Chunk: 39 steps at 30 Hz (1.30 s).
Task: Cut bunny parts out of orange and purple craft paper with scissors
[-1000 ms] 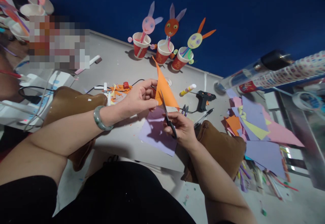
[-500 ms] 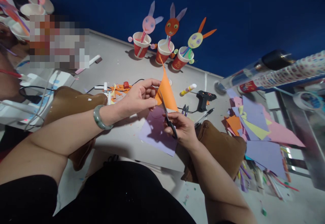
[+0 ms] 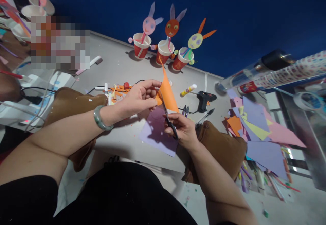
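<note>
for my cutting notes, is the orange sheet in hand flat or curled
Curled: the orange sheet bends beside the left hand, its long edge visibly curved.

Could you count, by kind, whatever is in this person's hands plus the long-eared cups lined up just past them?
Scissors, in the right hand: 1 pair
Orange paper, in the left hand: 1
Long-eared cups: 3
Total: 5

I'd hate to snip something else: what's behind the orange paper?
Behind the upper tip of the orange paper is the middle red paper cup; a pale round object peeks past the paper's right edge. Part of that object, and anything fully covered, is hidden.
</note>
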Tool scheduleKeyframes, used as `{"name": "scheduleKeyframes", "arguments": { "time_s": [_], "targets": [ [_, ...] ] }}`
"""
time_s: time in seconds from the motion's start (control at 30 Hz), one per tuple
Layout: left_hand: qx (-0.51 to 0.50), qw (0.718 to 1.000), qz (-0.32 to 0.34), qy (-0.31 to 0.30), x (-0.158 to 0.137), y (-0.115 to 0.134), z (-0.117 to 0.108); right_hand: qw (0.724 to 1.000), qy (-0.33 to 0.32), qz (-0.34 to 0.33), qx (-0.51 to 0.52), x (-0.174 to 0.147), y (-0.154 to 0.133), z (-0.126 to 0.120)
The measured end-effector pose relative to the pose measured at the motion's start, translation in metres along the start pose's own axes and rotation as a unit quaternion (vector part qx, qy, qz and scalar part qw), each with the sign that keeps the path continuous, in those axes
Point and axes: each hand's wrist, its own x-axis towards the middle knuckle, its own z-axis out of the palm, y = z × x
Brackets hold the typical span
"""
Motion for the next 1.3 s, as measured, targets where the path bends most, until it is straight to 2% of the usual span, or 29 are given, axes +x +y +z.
{"name": "scheduleKeyframes", "arguments": {
  "time_s": [0.17, 0.53, 0.87, 1.07, 1.3],
  "targets": [
    [0.011, 1.0, 0.021, -0.001, 0.0, -0.004, 0.002, 1.0, 0.008, -0.005, -0.006, -0.001, 0.004, 0.0],
    [0.021, 0.998, 0.023, 0.053, 0.0, -0.001, 0.005, 1.0, -0.001, 0.008, -0.018, 0.001, 0.01, 0.001],
    [0.024, 0.994, 0.027, 0.103, 0.007, 0.013, -0.005, 0.993, -0.062, -0.013, -0.096, -0.001, -0.011, -0.016],
    [0.044, 0.996, 0.017, 0.076, 0.006, 0.013, -0.006, 0.998, -0.037, 0.008, -0.048, -0.004, -0.016, -0.022],
    [0.052, 0.997, 0.014, 0.063, 0.005, 0.011, -0.005, 0.998, -0.047, 0.024, -0.032, -0.005, -0.015, -0.019]
  ]
}}
